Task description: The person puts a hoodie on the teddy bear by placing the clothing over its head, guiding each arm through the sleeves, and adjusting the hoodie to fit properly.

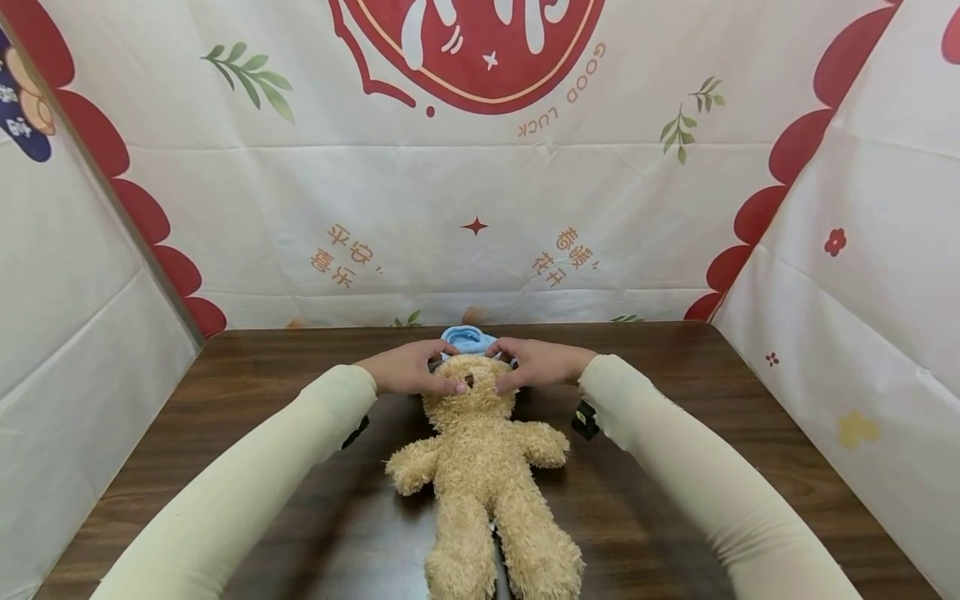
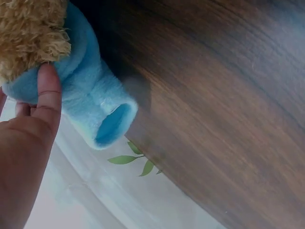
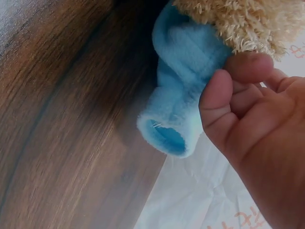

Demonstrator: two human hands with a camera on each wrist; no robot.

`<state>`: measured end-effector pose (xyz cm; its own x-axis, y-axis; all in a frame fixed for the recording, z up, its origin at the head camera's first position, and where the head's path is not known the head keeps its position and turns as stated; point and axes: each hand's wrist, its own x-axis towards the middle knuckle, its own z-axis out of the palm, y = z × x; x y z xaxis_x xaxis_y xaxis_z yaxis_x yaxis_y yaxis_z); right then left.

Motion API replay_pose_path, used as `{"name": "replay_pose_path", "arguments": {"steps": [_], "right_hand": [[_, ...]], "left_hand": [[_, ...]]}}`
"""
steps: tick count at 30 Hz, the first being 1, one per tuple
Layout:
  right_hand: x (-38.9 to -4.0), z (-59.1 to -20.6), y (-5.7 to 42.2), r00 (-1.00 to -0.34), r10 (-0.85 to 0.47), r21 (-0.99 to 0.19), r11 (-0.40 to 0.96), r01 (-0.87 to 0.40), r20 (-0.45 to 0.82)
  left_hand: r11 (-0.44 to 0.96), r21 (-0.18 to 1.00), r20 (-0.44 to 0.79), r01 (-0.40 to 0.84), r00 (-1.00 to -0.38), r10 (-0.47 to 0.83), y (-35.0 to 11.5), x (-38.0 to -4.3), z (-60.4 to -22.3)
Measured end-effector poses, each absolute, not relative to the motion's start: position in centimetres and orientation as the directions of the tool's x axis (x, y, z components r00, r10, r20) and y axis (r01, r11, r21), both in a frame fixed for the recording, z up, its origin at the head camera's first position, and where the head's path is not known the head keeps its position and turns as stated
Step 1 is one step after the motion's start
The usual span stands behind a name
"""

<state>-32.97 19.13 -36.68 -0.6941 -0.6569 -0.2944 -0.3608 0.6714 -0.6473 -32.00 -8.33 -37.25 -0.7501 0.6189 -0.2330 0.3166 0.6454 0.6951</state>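
Note:
A tan, curly-furred teddy bear point(image 1: 476, 458) lies face up, its legs toward me and its head at the far side. Light blue fleecy doll clothing point(image 1: 467, 337) sits around the top of its head; in both wrist views a short sleeve with an open cuff shows. My left hand point(image 1: 405, 367) grips the clothing at the left of the head, with one finger point(image 2: 47, 86) along the edge by the fur. At the other side my right hand point(image 1: 547, 364) pinches the blue cloth point(image 3: 190, 57) with curled fingers. The garment's underside is hidden.
The bear lies on a dark wood-grain table point(image 1: 285, 450). Behind its far edge hangs a white printed cloth point(image 1: 465, 183), and similar cloth walls stand at left and right. A slim pale object point(image 1: 501, 567) shows partly between the bear's legs.

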Motion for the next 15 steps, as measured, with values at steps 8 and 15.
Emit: {"name": "replay_pose_path", "arguments": {"steps": [8,15], "right_hand": [[-32.65,-36.95,18.64,-0.719,-0.661,-0.681,0.63,-0.374,-0.216],[-32.28,-36.83,18.27,-0.715,-0.679,-0.695,0.595,-0.403,-0.166]], "left_hand": [[0.65,0.63,-0.132,0.425,-0.766,0.629,-8.23,-32.03,-37.29],[0.624,0.6,-0.064,0.501,-0.747,0.662,-7.92,-31.64,-37.3]]}}
